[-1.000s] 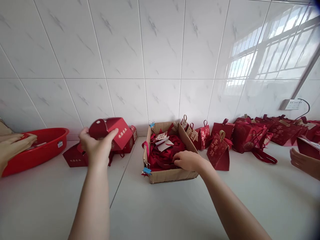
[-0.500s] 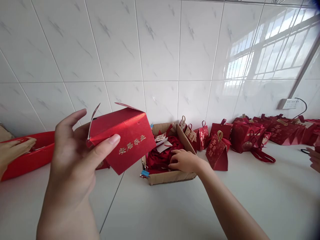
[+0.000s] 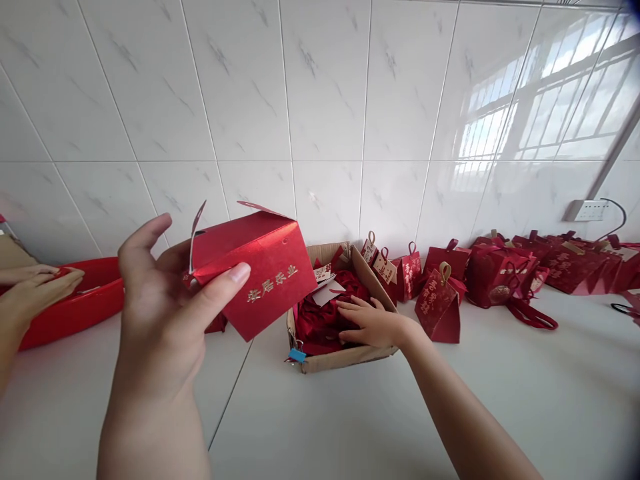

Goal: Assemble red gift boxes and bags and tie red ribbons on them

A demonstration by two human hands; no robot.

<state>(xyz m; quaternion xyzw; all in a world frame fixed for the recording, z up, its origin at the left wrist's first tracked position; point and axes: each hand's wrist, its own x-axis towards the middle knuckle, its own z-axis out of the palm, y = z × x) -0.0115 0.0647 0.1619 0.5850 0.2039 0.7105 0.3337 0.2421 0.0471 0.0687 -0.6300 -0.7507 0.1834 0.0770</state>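
My left hand (image 3: 175,293) holds up a red gift box (image 3: 267,273) with gold characters, its thumb on the printed side. Two end flaps of the box stick up, and the box is tilted. My right hand (image 3: 367,321) reaches into a cardboard box (image 3: 345,361), fingers spread over dark red ribbons (image 3: 320,320). Pale printed cards (image 3: 327,292) lie on the ribbons beside my fingertips. A blue binder clip (image 3: 297,355) sits on the carton's near left corner.
Finished-looking red gift boxes (image 3: 437,307) with ribbon loops stand along the tiled wall to the right. At left, another person's hands (image 3: 47,290) are over a red basin (image 3: 80,327). A socket strip (image 3: 586,211) is on the wall.
My right fingers have spread out flatter over the ribbons. The view has shifted slightly left. Two hands of the person at left now show together above the basin. My left hand keeps its hold.
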